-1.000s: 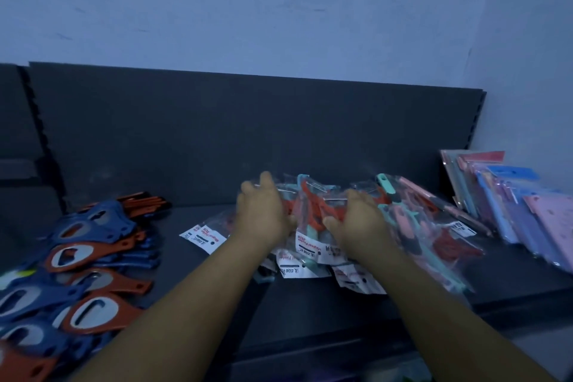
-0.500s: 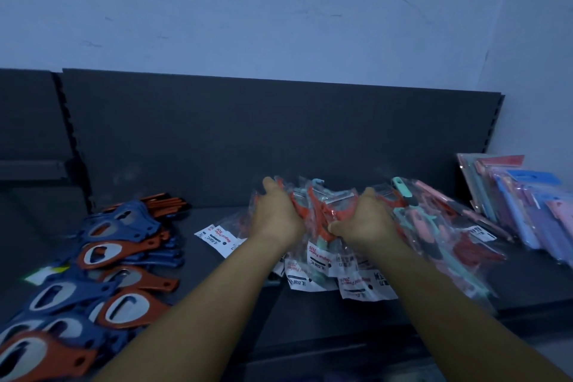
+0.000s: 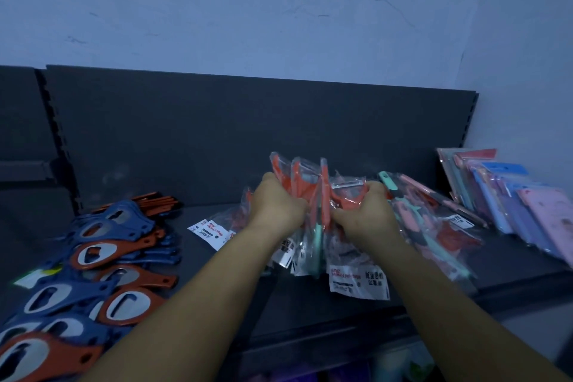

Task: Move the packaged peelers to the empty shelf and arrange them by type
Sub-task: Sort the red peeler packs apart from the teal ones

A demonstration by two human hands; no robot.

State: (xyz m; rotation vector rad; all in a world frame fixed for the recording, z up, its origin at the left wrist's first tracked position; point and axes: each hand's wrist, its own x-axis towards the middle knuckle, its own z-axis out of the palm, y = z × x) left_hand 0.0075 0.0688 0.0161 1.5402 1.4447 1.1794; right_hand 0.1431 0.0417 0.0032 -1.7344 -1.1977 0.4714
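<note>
Both sets of fingers are curled tight round one bunch of clear plastic packets holding orange peelers [image 3: 313, 195]: the left hand [image 3: 276, 205] clasps its left side, the right hand [image 3: 366, 214] its right, and the bunch stands nearly upright, white printed labels hanging below over the dark grey metal shelf [image 3: 310, 298]. Just right of it, more clear packets with mint and pink peelers [image 3: 434, 220] lie slanted on the shelf. One flat packet with a white label [image 3: 214, 232] lies to the left. Farther left sit overlapping blue and orange bottle openers [image 3: 102, 257]. At the far right, pastel flat packets [image 3: 508, 201] lean in a row.
</note>
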